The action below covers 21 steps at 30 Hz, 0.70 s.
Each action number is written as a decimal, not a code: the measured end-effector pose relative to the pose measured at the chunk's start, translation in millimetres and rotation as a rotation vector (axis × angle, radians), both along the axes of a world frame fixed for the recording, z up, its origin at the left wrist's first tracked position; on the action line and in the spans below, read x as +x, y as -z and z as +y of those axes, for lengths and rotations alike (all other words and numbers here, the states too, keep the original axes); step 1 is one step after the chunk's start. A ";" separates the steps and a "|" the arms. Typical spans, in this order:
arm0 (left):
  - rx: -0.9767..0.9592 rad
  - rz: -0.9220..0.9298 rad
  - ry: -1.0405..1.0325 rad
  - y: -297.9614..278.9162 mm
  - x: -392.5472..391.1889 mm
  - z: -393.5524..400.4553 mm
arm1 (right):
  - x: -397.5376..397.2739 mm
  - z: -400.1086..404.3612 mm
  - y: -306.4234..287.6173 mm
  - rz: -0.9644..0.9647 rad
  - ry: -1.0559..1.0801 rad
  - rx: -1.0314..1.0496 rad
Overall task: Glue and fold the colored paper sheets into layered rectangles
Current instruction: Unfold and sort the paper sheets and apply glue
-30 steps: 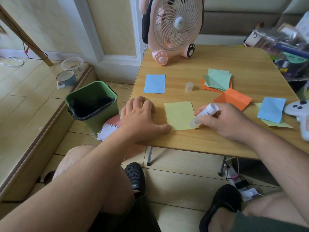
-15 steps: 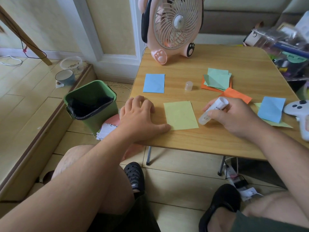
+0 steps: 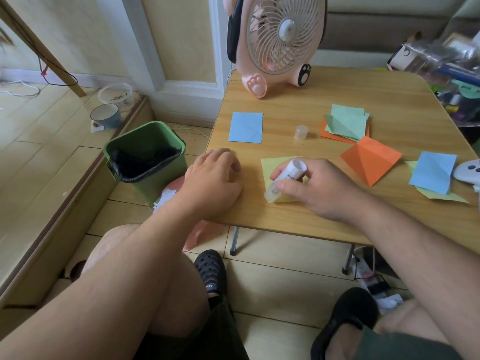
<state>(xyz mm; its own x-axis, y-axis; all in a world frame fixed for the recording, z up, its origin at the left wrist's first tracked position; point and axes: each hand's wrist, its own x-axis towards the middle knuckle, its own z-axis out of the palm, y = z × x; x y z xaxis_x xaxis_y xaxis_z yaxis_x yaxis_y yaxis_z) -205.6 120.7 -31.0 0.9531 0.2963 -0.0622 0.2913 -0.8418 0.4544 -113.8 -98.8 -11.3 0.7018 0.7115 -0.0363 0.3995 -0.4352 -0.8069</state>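
Note:
A yellow-green folded sheet (image 3: 270, 168) lies near the table's front edge. My right hand (image 3: 319, 188) grips a white glue stick (image 3: 287, 176) and holds its tip down on the sheet's lower left corner, covering most of the paper. My left hand (image 3: 214, 180) rests on the bare wood just left of the sheet, fingers loosely curled, holding nothing. The glue's clear cap (image 3: 301, 132) stands upright behind the sheet. A blue rectangle (image 3: 246, 127) lies at the back left. An orange sheet (image 3: 370, 163) sits to the right.
A pink fan (image 3: 278, 40) stands at the table's back. Green sheets on orange (image 3: 346, 122) lie mid-right, a blue sheet over a yellow-green one (image 3: 432, 175) at the far right beside a white controller (image 3: 468, 171). A green bin (image 3: 145, 154) stands on the floor, left.
My right hand moved left with the glue stick, from beside the sheet's right edge onto its lower left. My left hand's thumb drew back off the sheet's corner.

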 end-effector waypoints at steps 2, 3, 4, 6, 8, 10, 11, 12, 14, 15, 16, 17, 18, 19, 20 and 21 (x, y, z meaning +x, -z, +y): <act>0.013 0.000 0.000 0.6 -0.5 0.5 | 1.3 2.0 1.1 -0.016 -0.019 -0.033; 0.016 -0.002 0.001 0.5 -0.7 1.1 | 2.0 2.9 1.9 -0.018 -0.026 -0.046; 0.019 -0.004 0.004 0.4 -0.8 1.7 | 2.5 4.0 2.7 -0.020 -0.027 -0.055; 0.026 -0.005 0.010 0.4 -1.1 2.1 | 4.1 6.8 3.6 -0.030 -0.019 -0.056; 0.036 -0.014 0.014 0.9 -1.7 1.5 | 6.1 10.4 3.6 -0.038 -0.015 -0.054; 0.033 -0.020 0.016 0.6 -2.8 0.5 | 9.7 13.4 4.8 -0.040 -0.016 -0.058; 0.029 -0.019 0.021 0.8 -3.4 0.1 | 11.4 14.4 5.7 -0.043 -0.016 -0.064; 0.027 -0.017 0.029 0.6 -4.2 0.2 | 12.6 15.7 6.2 -0.045 -0.017 -0.066; 0.031 -0.005 0.054 0.8 -5.4 0.8 | 15.2 18.4 6.5 -0.048 -0.014 -0.053; 0.035 0.001 0.062 1.0 -5.9 1.1 | 16.4 19.6 6.2 -0.049 -0.011 -0.052; 0.041 0.006 0.067 1.7 -6.4 1.3 | 17.8 20.6 6.3 -0.051 -0.008 -0.056; 0.047 0.009 0.071 2.3 -6.9 1.5 | 19.1 21.5 6.0 -0.054 -0.007 -0.059; 0.054 0.011 0.076 3.0 -7.2 1.7 | 20.6 22.5 6.3 -0.056 -0.003 -0.061; 0.063 0.012 0.081 3.8 -7.6 1.7 | 21.9 23.4 6.1 -0.057 0.004 -0.059; 0.074 0.014 0.085 4.5 -8.0 1.6 | 23.1 24.9 6.0 -0.056 0.011 -0.051; 0.085 0.017 0.087 5.4 -7.9 1.4 | 24.5 26.3 6.0 -0.053 0.020 -0.041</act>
<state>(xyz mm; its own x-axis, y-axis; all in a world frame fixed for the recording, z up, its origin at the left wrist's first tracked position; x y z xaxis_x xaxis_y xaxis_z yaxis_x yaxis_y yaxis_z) -213.5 122.1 -36.4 0.9745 0.2169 -0.0567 0.2221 -0.8996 0.3760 -89.2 -72.5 -17.3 0.7177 0.6958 -0.0276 0.4321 -0.4762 -0.7658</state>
